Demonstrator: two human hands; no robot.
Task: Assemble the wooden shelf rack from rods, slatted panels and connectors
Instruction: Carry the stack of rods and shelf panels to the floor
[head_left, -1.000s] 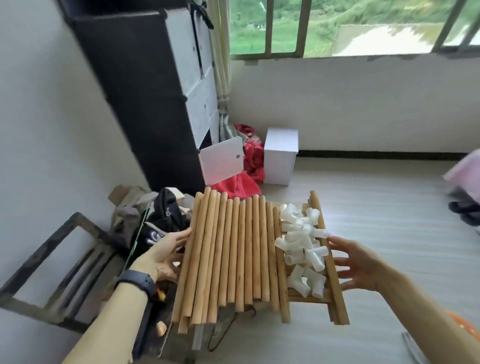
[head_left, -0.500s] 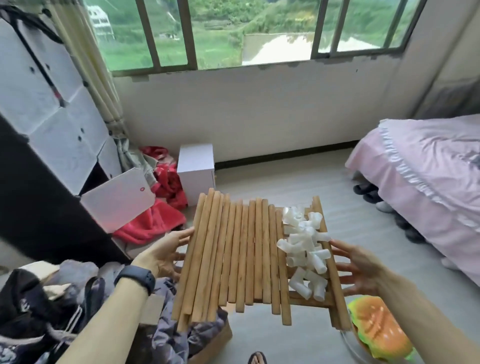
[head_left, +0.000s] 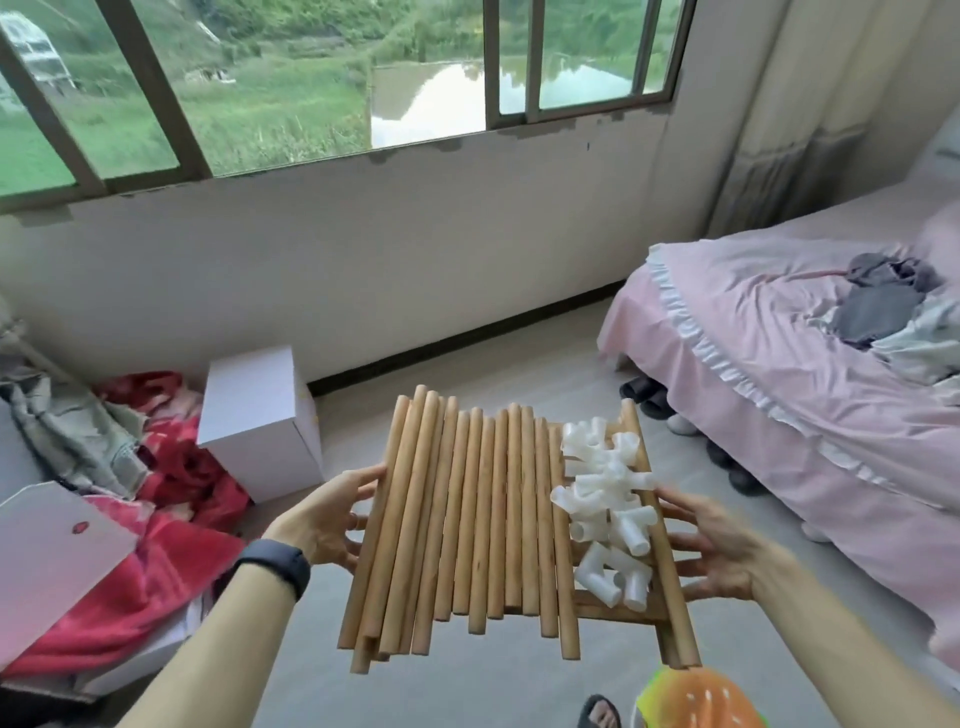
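Nothing readable in here, as far as I can tell. The white box (head_left: 258, 415) is plain on the sides I can see. The white board (head_left: 52, 551) left of the box has a small red mark (head_left: 79, 527), too tiny to read.

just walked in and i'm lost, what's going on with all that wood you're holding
A person holds a slatted wooden panel flat like a tray, with the left hand at its left side and the right hand at its right, fingers spread. A row of loose wooden rods lies on top, with a heap of white plastic connectors beside them. Nothing is joined yet. The load hangs above the floor, between a white box and a pink bed.
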